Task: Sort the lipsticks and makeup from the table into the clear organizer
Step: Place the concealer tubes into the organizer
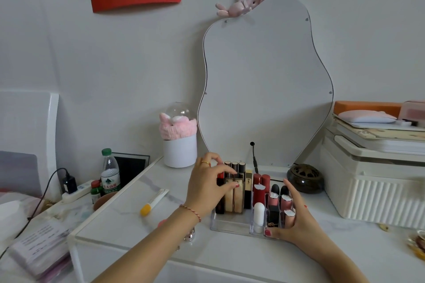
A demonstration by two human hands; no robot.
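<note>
Clear acrylic organizer (230, 223) sat on white marble table (230, 255), nearly full of upright glossy lipstick tubes (259, 188). Left hand (207, 188) pinched a gold-cream tube (238, 193); right hand (296, 225) clasped the organizer's corner. Tubes probably light, rigid, slippery; grip mid-barrel.

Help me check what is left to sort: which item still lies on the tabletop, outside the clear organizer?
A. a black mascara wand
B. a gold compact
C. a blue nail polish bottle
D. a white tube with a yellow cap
D: the white tube with a yellow cap lies flat on the table, to the left of the clear organizer and the left hand.
</note>
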